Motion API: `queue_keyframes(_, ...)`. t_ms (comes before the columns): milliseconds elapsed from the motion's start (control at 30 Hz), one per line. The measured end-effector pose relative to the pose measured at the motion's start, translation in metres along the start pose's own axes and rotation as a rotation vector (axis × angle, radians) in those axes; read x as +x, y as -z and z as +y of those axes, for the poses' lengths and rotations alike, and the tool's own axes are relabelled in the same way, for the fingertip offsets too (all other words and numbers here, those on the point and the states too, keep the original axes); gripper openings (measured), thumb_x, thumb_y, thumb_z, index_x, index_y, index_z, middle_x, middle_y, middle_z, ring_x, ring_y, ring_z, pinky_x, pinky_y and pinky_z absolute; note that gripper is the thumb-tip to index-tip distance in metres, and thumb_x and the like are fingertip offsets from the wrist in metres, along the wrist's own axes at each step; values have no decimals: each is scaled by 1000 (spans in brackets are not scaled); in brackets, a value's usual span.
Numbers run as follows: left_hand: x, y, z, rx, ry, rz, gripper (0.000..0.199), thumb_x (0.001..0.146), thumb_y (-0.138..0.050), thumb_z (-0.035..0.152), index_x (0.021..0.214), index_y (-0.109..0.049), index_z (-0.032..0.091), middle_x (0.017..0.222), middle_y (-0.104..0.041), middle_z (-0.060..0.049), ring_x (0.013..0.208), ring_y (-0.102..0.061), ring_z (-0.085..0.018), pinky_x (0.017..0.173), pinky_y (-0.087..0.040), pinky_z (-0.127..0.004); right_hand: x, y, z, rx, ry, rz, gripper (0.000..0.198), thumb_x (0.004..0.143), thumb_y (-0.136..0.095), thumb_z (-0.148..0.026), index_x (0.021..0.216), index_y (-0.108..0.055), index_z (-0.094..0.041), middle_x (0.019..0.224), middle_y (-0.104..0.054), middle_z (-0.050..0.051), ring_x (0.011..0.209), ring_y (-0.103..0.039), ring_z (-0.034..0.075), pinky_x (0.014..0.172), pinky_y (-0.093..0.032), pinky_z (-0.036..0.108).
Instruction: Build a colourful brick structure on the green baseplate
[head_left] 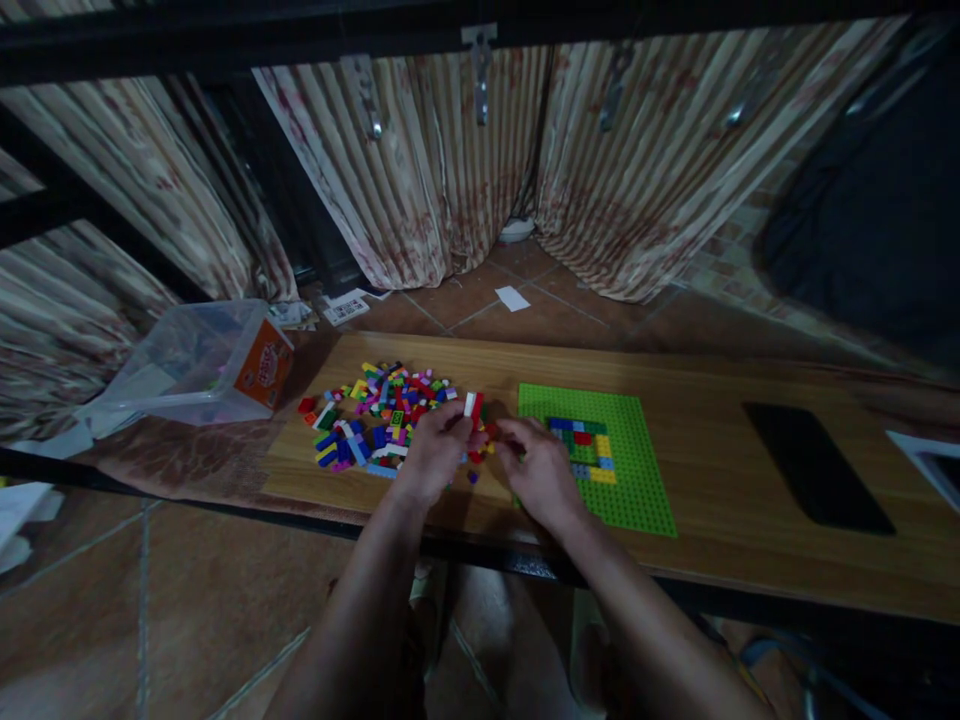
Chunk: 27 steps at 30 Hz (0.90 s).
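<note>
My left hand (433,455) is closed on a white brick and a red brick (475,407), held side by side at the fingertips over the right edge of a loose pile of toy bricks (390,420). Close beside it, my right hand (544,468) has its fingers bent together near some small red and yellow pieces; whether it pinches one is hidden. A green baseplate (645,470) lies partly under my right hand. On the plate stands a square outline of blue, green and yellow bricks (604,447), with a red brick (582,438) inside.
A clear plastic tub (202,350) with an orange label stands left of the wooden board (705,420). A black flat slab (817,465) lies at the right. Striped curtains (450,170) hang behind, and papers (512,298) lie on the tiled floor.
</note>
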<state>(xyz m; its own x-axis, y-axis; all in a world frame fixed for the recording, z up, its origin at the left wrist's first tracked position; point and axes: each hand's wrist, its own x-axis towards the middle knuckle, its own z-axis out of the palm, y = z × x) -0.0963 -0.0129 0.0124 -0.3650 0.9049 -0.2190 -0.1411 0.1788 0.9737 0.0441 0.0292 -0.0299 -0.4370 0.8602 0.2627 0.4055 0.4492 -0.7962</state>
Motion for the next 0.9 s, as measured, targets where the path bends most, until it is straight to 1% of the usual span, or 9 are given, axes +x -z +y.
queue_keyframes(100, -2, -8, -1, 5, 8, -74, 16, 76, -60, 24, 86, -68, 14, 77, -67, -1, 68, -64, -12, 71, -54, -25, 1, 6, 1, 199, -84, 112, 27, 86, -56, -29, 110, -67, -20, 97, -70, 7, 87, -66, 19, 81, -53, 34)
queue_keyframes(167, -3, -16, -3, 7, 11, -143, 16, 77, -60, 23, 88, -68, 13, 82, -68, -3, 72, -64, -11, 71, -53, -24, 3, 9, 3, 354, -143, 137, 31, 86, -58, -36, 112, -66, -20, 94, -71, 5, 84, -67, 18, 78, -54, 33)
queue_keyframes(233, -3, -24, -6, 24, -7, -212, 17, 79, -59, 23, 90, -67, 13, 86, -69, -4, 75, -64, -12, 72, -52, -24, 4, 12, 6, 465, -189, 149, 36, 82, -62, -39, 113, -65, -20, 89, -72, 4, 80, -67, 18, 74, -54, 32)
queue_keyframes(333, -3, -34, -11, 75, -74, -289, 16, 81, -59, 22, 93, -65, 13, 90, -69, -5, 79, -63, -13, 73, -52, -24, 4, 16, 10, 540, -225, 175, 40, 76, -68, -37, 113, -65, -20, 88, -71, 3, 76, -66, 17, 71, -53, 30)
queue_keyframes(467, -2, -41, -15, 159, -167, -333, 18, 81, -57, 17, 97, -63, 14, 87, -69, -5, 77, -63, -14, 73, -51, -26, 2, 26, 14, 541, -221, 154, 31, 75, -69, -36, 101, -69, -20, 79, -70, 1, 70, -63, 15, 67, -51, 28)
queue_keyframes(600, 0, -46, -19, 265, -190, -347, 22, 80, -56, 15, 101, -61, 14, 83, -67, -4, 77, -63, -15, 71, -50, -26, 2, 47, 17, 534, -248, 163, 23, 71, -72, -37, 85, -71, -19, 74, -69, 1, 66, -61, 14, 63, -49, 27)
queue_keyframes(700, 3, -47, -24, 313, -176, -333, 27, 81, -55, 17, 107, -60, 15, 80, -65, -2, 73, -63, -14, 68, -49, -26, 4, 72, 28, 534, -290, 274, 25, 69, -73, -38, 87, -72, -21, 76, -70, 0, 67, -61, 14, 64, -50, 29)
queue_keyframes(800, 7, -48, -28, 315, -160, -288, 26, 82, -51, 19, 107, -62, 16, 83, -64, -2, 72, -63, -14, 65, -49, -25, 3, 96, 49, 495, -336, 396, 30, 68, -72, -39, 92, -73, -21, 79, -72, 1, 68, -62, 15, 67, -50, 31)
queue_keyframes(900, 11, -49, -30, 329, -118, -218, 25, 84, -48, 21, 101, -66, 17, 80, -65, -2, 64, -61, -13, 59, -48, -24, -3, 109, 69, 399, -377, 381, 33, 68, -71, -40, 93, -74, -19, 80, -73, 3, 70, -64, 16, 69, -51, 33)
